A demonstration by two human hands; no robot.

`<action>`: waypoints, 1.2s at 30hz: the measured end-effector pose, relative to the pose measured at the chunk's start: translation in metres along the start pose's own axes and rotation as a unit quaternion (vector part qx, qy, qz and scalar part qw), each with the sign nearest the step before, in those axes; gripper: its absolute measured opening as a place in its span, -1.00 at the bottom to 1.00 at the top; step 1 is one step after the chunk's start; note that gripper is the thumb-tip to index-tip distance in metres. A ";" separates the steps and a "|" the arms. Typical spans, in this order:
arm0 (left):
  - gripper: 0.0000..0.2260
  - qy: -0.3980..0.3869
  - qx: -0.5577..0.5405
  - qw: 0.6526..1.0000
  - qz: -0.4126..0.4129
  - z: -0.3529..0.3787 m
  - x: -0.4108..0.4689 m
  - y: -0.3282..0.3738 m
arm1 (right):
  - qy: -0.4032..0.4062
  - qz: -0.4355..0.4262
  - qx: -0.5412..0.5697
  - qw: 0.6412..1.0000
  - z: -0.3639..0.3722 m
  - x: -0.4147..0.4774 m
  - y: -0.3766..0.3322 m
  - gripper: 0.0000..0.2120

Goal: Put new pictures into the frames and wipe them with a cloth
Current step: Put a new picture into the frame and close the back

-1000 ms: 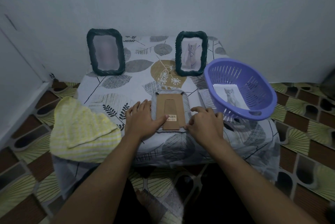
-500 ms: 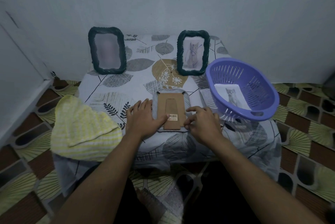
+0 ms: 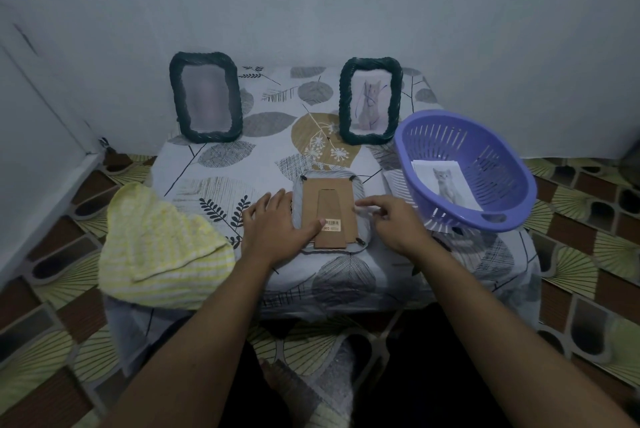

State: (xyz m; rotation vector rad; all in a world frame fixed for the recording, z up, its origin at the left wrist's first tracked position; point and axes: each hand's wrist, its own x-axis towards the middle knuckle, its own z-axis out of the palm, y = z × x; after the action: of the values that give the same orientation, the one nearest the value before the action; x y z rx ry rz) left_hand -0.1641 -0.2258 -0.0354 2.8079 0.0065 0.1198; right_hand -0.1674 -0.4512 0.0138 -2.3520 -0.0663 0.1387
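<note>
Moved: the right hand [image 3: 398,223] has lifted off the near-right part of the face-down frame [image 3: 332,199] and now reaches for its right rim; the left hand [image 3: 273,230] has stayed put.
Table [image 3: 277,122]: low, under a leaf-print cover, set against the wall.
Basket [image 3: 491,164]: purple and slotted, on the table's right edge, tilted towards the person.
Cloth [image 3: 159,247]: yellow-striped, folded, draped over the near-left corner.
Upright frames: two dark woven ones along the far edge. The left frame [image 3: 205,97] shows a blurred picture and the right frame [image 3: 370,100] a scribbled-over cat.
Face-down frame: middle of the near edge, brown backing board and folded stand facing up.
Left hand: flat on the frame's left side, fingers straight, thumb pressing on the backing board.
Right hand: index finger stretched to the frame's right rim, other fingers loosely bent. Blur hides whether it pinches anything.
Cat picture [image 3: 446,185]: lying inside the basket on other sheets.
Barcode sticker [image 3: 331,223]: on the backing board, just beside the left thumb.
</note>
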 end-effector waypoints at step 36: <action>-0.86 0.141 -0.444 0.865 -0.189 -0.063 -0.005 -0.006 | -0.058 -0.053 0.100 0.992 0.063 -0.001 -0.060 -0.64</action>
State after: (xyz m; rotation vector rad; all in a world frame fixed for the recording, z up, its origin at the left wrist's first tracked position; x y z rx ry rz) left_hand -0.1745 -0.1997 0.0218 1.8003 0.4485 0.3379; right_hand -0.1763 -0.3645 0.0118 -2.1338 -0.2237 0.2208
